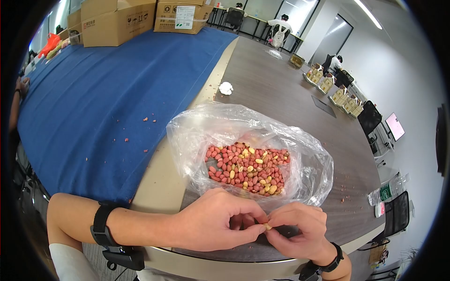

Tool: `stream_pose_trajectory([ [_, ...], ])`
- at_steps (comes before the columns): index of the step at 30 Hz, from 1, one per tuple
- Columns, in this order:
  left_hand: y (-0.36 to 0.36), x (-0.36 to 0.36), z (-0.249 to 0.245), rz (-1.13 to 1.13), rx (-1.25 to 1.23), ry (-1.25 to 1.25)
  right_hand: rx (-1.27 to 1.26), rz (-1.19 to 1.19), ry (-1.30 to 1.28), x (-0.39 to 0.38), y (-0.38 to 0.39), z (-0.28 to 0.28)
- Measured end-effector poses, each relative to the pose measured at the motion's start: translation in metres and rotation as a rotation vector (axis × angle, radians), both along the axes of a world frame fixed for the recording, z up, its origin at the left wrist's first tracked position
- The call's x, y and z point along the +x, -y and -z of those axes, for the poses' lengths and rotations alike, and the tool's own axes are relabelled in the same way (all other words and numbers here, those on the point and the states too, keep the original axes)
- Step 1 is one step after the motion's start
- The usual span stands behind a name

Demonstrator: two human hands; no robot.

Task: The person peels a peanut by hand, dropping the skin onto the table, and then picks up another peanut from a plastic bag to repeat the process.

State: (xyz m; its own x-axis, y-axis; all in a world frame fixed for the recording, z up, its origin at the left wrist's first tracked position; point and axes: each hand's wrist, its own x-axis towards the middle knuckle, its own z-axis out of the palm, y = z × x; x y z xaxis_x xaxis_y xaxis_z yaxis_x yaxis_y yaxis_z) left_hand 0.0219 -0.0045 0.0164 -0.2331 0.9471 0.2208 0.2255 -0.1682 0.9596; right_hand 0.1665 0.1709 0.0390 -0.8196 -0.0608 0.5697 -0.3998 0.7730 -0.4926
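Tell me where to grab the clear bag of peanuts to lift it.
Gather the upstanding crumpled film of the plastic bag along its far edge, coming from above. The peanuts lie loose in the low middle, so closing the rim should keep them in.

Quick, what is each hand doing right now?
Left hand: closed, pinching a small pale peeled peanut kernel.
Right hand: closed, pinching the same kernel.
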Motion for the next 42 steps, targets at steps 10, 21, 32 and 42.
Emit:
stream_pose_trajectory([
  [10, -0.002, -0.001, 0.003, 0.000, 0.009, -0.075, -0.001, 0.010, 0.057, 0.001, 0.001, -0.001],
  [21, 0.000, -0.001, -0.002, 0.015, -0.009, -0.049, 0.019, -0.026, 0.031, 0.000, -0.001, 0.002],
  [32, 0.000, -0.002, 0.003, 0.010, 0.057, -0.136, 0.000, -0.027, 0.039, 0.000, 0.000, 0.003],
  [42, -0.001, 0.000, 0.007, 0.005, 0.116, -0.124, 0.027, -0.034, 0.014, 0.001, 0.000, 0.004],
])
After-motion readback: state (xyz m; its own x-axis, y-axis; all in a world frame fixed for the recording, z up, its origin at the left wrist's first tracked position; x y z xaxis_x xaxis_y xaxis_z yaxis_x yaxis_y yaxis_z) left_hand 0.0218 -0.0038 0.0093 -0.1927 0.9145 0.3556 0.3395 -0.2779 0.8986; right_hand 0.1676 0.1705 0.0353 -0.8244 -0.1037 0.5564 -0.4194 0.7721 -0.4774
